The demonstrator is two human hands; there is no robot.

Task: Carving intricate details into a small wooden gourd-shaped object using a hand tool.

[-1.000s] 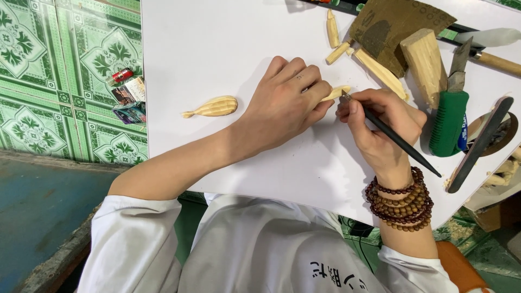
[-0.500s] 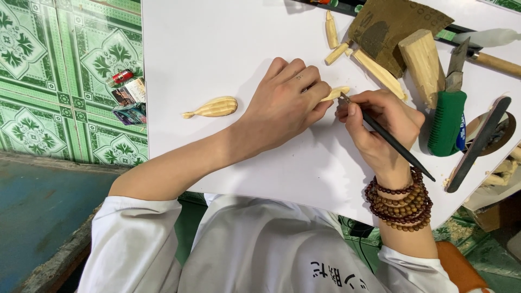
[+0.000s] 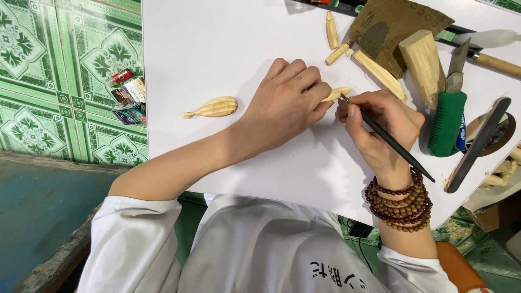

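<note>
Left hand: the left hand [image 3: 285, 106] lies palm down on the white work table [image 3: 217, 49], its fingers curled over a small pale wooden carving [image 3: 336, 94], only the pointed end of which shows. Pressed flat like this, it pins the piece to the table.

Right hand: the right hand [image 3: 380, 122] pinches a thin dark pencil-like tool [image 3: 388, 138] between thumb and fingers, closed tight low on the shaft, as one holds a pen for fine control. The tip meets the exposed end of the carving; whether it marks or cuts I cannot tell from this view.

Wrist: dark brown bead bracelets [image 3: 401, 203] sit on the right wrist, well back from the tip.

Finished-looking piece: a ribbed, fish-shaped pale wood carving [image 3: 213, 107] lies to the left, well apart from both hands.

Blanks: slim pale wooden sticks [image 3: 332, 30] lie just beyond the hands.

Abrasive: a brown sheet of sandpaper [image 3: 393, 27] lies at the far edge, partly over the sticks.

Tools: a green-handled saw [image 3: 449, 116] and a tapered block of pale wood [image 3: 422, 59] sit to the right, near the working hand.

Floor: small boxes [image 3: 129, 100] lie on green patterned tiles.
</note>
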